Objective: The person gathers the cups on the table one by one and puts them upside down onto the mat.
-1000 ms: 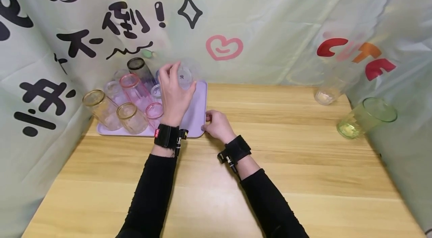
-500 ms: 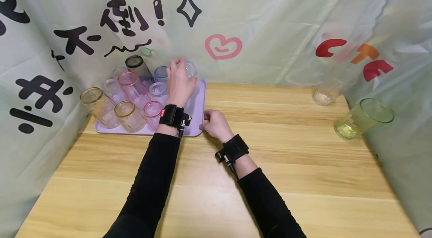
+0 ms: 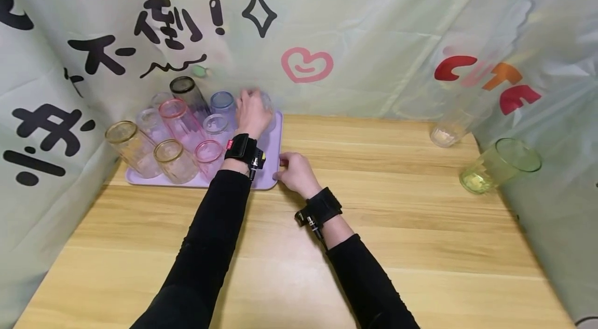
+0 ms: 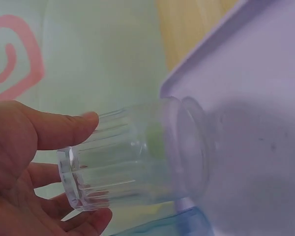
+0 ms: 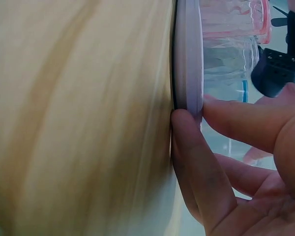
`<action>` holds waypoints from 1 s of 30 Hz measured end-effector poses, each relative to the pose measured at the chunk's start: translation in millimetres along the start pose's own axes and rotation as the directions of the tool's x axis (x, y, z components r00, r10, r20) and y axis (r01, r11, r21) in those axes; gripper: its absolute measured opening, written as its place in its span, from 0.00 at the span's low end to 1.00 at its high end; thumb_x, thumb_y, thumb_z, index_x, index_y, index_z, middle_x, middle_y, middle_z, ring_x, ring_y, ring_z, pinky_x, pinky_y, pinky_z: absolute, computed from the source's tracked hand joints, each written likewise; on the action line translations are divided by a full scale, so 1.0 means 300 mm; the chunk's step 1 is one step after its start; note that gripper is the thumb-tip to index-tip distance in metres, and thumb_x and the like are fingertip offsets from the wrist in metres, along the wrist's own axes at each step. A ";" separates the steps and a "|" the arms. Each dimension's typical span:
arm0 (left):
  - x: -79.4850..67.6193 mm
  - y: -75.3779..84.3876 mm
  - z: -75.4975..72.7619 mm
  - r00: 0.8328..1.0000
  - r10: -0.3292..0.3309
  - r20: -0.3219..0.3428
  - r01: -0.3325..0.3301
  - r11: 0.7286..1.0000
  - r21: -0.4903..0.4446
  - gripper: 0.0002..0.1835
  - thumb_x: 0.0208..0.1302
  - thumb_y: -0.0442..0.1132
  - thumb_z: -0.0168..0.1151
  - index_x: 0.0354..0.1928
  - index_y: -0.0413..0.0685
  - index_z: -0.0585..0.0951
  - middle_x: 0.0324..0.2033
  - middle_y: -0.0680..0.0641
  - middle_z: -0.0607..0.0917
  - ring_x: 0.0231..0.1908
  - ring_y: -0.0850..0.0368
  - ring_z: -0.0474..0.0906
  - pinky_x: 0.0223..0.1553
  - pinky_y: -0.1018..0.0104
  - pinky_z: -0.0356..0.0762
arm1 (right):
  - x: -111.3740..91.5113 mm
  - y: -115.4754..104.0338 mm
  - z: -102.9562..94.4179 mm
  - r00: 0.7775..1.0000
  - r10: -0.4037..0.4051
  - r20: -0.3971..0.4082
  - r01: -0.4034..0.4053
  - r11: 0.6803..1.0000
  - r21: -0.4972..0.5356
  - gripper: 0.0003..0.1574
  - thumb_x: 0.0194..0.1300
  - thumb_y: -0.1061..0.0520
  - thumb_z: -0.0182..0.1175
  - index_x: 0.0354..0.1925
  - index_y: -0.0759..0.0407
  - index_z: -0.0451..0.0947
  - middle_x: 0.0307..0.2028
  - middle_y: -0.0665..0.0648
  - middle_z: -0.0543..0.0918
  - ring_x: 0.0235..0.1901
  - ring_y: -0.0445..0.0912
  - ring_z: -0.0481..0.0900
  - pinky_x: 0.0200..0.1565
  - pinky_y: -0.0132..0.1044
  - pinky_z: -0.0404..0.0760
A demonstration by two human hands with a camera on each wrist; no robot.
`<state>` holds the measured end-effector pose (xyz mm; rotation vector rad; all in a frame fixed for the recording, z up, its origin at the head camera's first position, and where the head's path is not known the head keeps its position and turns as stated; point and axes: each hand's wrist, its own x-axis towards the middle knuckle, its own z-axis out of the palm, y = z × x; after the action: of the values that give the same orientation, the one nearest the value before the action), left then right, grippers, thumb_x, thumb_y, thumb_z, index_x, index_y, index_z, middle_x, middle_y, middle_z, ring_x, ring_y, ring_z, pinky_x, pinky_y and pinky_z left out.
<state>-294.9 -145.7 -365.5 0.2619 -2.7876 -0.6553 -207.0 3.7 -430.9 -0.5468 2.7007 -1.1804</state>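
My left hand (image 3: pixel 254 114) is over the back right part of a lilac tray (image 3: pixel 271 160). It grips a clear ribbed drinking glass (image 4: pixel 132 155), thumb on one side and fingers on the other. The glass's thick base is by my palm and its mouth faces the tray; whether the rim touches the tray I cannot tell. My right hand (image 3: pixel 298 176) pinches the tray's right edge between thumb and fingers, near the front corner. Left of the held glass stand a blue glass (image 3: pixel 222 106) and a clear glass (image 3: pixel 216 126).
Pink glasses (image 3: pixel 179 121), amber glasses (image 3: pixel 175 163) and a dark grey glass (image 3: pixel 189 95) crowd the tray's left side. At the table's far right stand a green glass (image 3: pixel 500 165) and a clear glass (image 3: pixel 450 129). A printed curtain (image 3: pixel 364 59) hangs behind the wooden table (image 3: pixel 397 204).
My left hand has moved right and back with the clear glass and lowered it towards the tray's back right corner. My right hand keeps its hold on the tray edge.
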 end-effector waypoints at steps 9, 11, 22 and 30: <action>0.019 -0.026 0.038 1.000 0.012 -0.006 -0.012 0.998 -0.064 0.27 0.51 0.38 0.58 0.57 0.42 0.70 0.57 0.38 0.66 0.52 0.40 0.62 0.54 0.49 0.65 | -0.004 -0.004 0.001 1.000 0.015 0.014 -0.015 1.000 0.003 0.33 0.44 0.60 0.70 0.52 0.63 0.74 0.38 0.56 0.81 0.36 0.45 0.73 0.43 0.39 0.75; 0.025 -0.027 0.043 1.000 0.019 -0.005 -0.019 0.997 -0.075 0.28 0.51 0.37 0.58 0.58 0.42 0.70 0.58 0.38 0.65 0.53 0.40 0.62 0.55 0.50 0.65 | -0.002 -0.003 0.000 1.000 0.015 0.013 -0.015 1.000 0.003 0.33 0.45 0.59 0.70 0.52 0.63 0.73 0.38 0.55 0.81 0.36 0.44 0.72 0.43 0.39 0.75; -0.010 -0.021 0.011 1.000 -0.013 -0.023 0.011 0.998 -0.056 0.29 0.56 0.41 0.56 0.62 0.46 0.66 0.63 0.41 0.59 0.59 0.46 0.55 0.57 0.53 0.64 | -0.004 -0.003 -0.005 0.999 0.004 0.036 -0.004 1.000 0.008 0.34 0.47 0.59 0.68 0.53 0.65 0.72 0.41 0.57 0.81 0.38 0.46 0.74 0.46 0.39 0.74; -0.116 0.027 -0.032 0.985 0.075 -0.153 -0.093 0.990 -0.110 0.29 0.53 0.37 0.59 0.60 0.47 0.68 0.60 0.46 0.64 0.57 0.50 0.59 0.51 0.55 0.69 | -0.005 0.021 -0.088 0.997 0.029 -0.071 -0.023 0.996 0.084 0.32 0.50 0.65 0.63 0.56 0.65 0.69 0.43 0.61 0.80 0.34 0.43 0.77 0.39 0.36 0.79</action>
<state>-260.0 -134.4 -361.0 0.1615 -2.5921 -0.7429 -214.5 26.1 -417.6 -0.4644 2.6939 -1.3237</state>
